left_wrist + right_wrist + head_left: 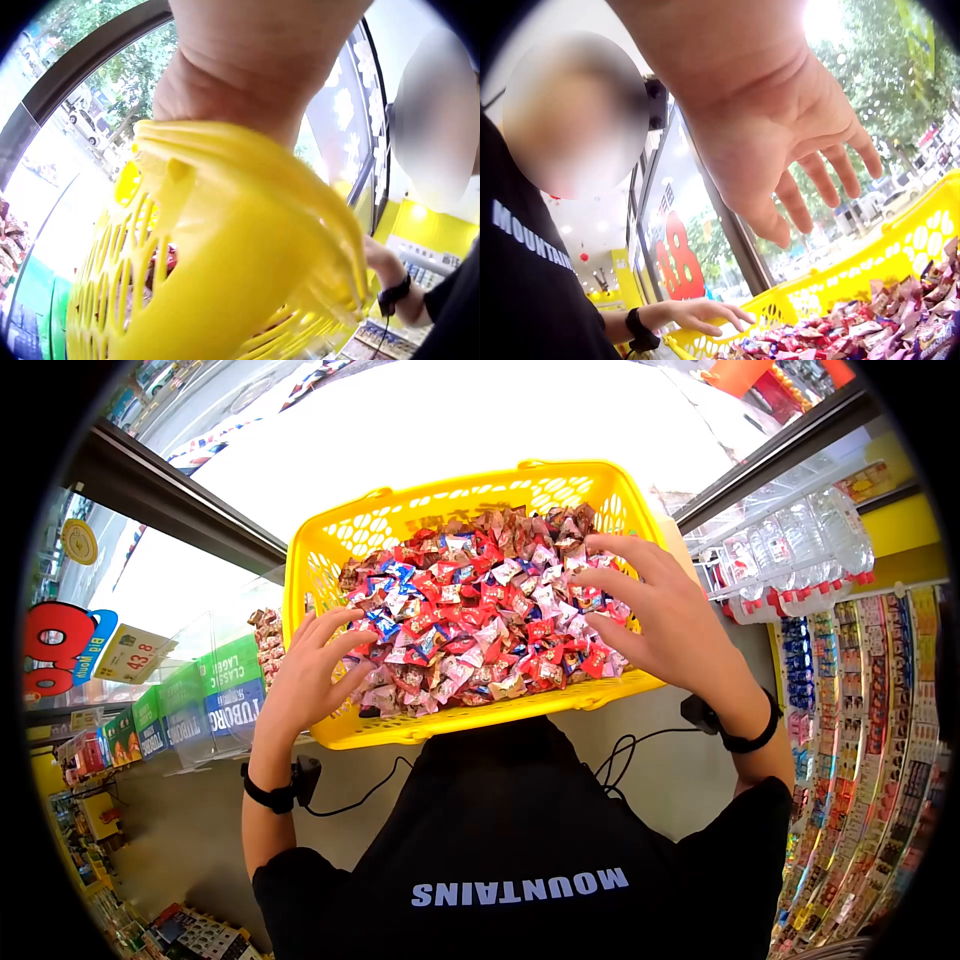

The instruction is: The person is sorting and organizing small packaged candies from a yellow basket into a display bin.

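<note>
A yellow plastic basket (385,510) full of small wrapped candies (480,610) stands in front of the person. The wrappers are red, pink, blue and brown. The left hand (312,665) reaches over the basket's left rim, its spread fingers at the edge of the candies. Over the right side, the right hand (655,610) hovers with fingers apart and gently bent, holding nothing. The right wrist view shows that palm facing down above the heap, clear of the candies (870,322). In the left wrist view the basket wall (232,247) hides the left fingers.
Beer cartons (230,680) and a price sign (125,653) are at the left. Shelves of packaged goods (860,710) line the right side, below bottles (790,550). Dark window frames (180,490) flank the basket. Cables (360,800) run from both wrist cameras.
</note>
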{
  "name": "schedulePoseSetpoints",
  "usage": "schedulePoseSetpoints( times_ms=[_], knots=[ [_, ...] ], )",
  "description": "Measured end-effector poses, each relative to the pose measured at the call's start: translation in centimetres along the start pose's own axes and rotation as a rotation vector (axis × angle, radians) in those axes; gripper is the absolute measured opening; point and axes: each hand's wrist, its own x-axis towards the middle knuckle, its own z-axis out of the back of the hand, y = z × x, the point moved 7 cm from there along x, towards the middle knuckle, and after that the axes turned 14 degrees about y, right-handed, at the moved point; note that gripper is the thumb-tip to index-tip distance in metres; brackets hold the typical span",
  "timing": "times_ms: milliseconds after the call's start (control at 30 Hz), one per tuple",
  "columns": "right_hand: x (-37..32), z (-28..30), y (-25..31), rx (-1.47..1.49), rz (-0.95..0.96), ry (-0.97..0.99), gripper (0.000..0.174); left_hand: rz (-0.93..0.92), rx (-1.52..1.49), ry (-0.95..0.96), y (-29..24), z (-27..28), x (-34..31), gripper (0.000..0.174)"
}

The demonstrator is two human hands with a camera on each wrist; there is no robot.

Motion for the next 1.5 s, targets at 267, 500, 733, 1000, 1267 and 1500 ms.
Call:
schedulePoseSetpoints(
  times_ms=[267,500,733,1000,1267,1500],
  knots=[
    [12.5,-10.7,-4.8,-0.292,0.087,0.439,0.04,-0.031,0.087,-0.15,0.3,-0.9,-0.1,0.027],
    [14.6,-13.5,-6.4,-0.507,0.219,0.373,0.018,-0.086,0.036,-0.308,0.2,-0.3,-0.8,0.02],
    [12.5,-6.8,-5.8,-0.217,0.017,0.334,0.009,-0.117,-0.022,-0.356,0.6,-0.3,-1.0,0.019],
    [9.5,-5.2,6.0,0.388,0.103,0.358,0.015,-0.178,-0.069,-0.316,-0.4,0.6,-1.1,0.046],
    [9.9,-7.6,14.8,0.62,0.436,0.313,0.018,-0.402,-0.159,-0.244,-4.6,1.0,-2.4,0.034],
    [9.4,-6.8,12.6,0.669,0.309,0.239,0.019,-0.286,-0.214,-0.367,-6.3,1.9,-2.5,0.03]
  ],
)
